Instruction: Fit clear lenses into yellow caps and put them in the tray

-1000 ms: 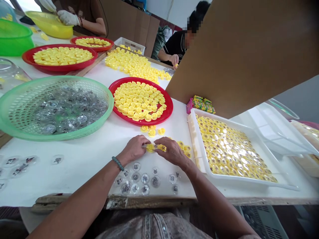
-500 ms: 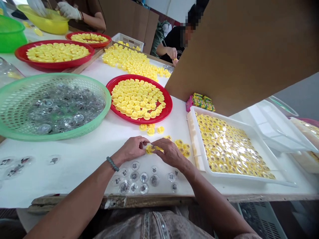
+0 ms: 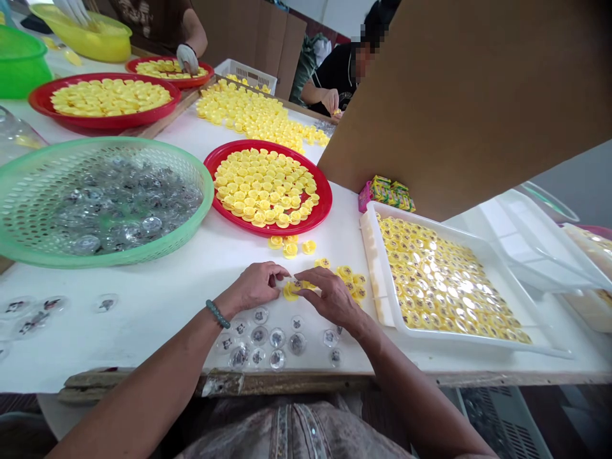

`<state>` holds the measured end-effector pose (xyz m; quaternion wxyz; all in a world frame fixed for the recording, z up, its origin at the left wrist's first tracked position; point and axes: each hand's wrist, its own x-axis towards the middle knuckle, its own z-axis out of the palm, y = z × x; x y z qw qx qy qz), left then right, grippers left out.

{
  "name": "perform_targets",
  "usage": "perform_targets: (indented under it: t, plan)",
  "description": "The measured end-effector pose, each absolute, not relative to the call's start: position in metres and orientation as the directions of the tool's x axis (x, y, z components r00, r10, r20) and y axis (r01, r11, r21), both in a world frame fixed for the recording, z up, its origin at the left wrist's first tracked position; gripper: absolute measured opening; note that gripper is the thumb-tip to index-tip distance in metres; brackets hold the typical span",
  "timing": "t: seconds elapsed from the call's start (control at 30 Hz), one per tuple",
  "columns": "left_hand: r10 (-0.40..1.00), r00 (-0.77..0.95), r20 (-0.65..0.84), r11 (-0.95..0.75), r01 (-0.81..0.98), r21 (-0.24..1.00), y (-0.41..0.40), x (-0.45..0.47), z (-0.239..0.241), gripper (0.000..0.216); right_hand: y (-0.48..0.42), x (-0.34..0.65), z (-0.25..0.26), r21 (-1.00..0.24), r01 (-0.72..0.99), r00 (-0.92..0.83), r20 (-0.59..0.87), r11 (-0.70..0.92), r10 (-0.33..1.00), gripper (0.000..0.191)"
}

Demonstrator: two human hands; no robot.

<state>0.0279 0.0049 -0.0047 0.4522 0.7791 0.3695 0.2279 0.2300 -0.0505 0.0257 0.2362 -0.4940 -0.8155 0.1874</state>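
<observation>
My left hand (image 3: pixel 255 287) and my right hand (image 3: pixel 327 296) meet over the white table (image 3: pixel 157 299), fingers pinched together on a small yellow round piece (image 3: pixel 290 291). A few loose yellow pieces (image 3: pixel 290 247) lie just beyond them and more (image 3: pixel 351 280) sit to the right. Several clear round covers with small dark figures (image 3: pixel 268 341) lie on the table just below my hands. The red tray (image 3: pixel 325 204) of yellow pieces stands behind my hands.
A green perforated basket (image 3: pixel 29 191) of clear covers is at left. A white tray (image 3: pixel 382 287) of finished yellow pieces is at right under a brown cardboard sheet (image 3: pixel 454 95). Further red trays (image 3: pixel 48 105), a yellow basin (image 3: pixel 81 38) and two other people sit at the far end.
My hands stay together on the yellow piece, shifting only slightly. At the far end a gloved hand has moved from the yellow basin to the far red tray.
</observation>
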Motion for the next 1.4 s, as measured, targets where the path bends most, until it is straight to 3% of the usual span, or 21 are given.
perform_targets:
  t: [0.23,0.47,0.63,0.73,0.83,1.17,1.27,1.4]
  plan:
    - [0.751,0.658,0.045,-0.315,0.298,0.901,0.000,0.035,-0.004,0.020,-0.062,0.229,0.022,-0.394,0.798,-0.424,0.170,0.456,0.889,0.020]
    - [0.777,0.628,0.045,-0.295,0.300,0.907,-0.001,0.038,-0.012,0.022,-0.065,0.222,0.017,-0.412,0.830,-0.341,0.158,0.376,0.927,0.020]
    - [0.777,0.628,0.040,-0.306,0.321,0.896,-0.001,0.038,-0.011,0.019,-0.062,0.219,0.022,-0.401,0.821,-0.374,0.162,0.407,0.913,0.022]
    - [0.781,0.623,0.036,-0.323,0.355,0.877,-0.002,0.040,-0.008,0.012,-0.064,0.216,0.024,-0.296,0.851,-0.388,0.200,0.433,0.900,0.013]
    - [0.792,0.610,0.035,-0.334,0.385,0.860,-0.002,0.041,-0.005,0.011,-0.074,0.212,0.018,-0.162,0.882,-0.402,0.226,0.442,0.887,0.017]
    - [0.792,0.608,0.047,-0.349,0.388,0.853,-0.002,0.043,-0.009,0.019,-0.099,0.202,-0.009,0.023,0.907,-0.413,0.241,0.420,0.878,0.033]
    - [0.793,0.609,0.017,-0.322,0.394,0.861,-0.002,0.042,-0.009,0.018,-0.100,0.199,-0.007,0.007,0.916,-0.390,0.254,0.402,0.885,0.034]
    - [0.781,0.623,-0.038,-0.260,0.381,0.887,-0.001,0.038,-0.007,0.017,-0.096,0.208,0.000,-0.155,0.907,-0.343,0.265,0.391,0.901,0.029]
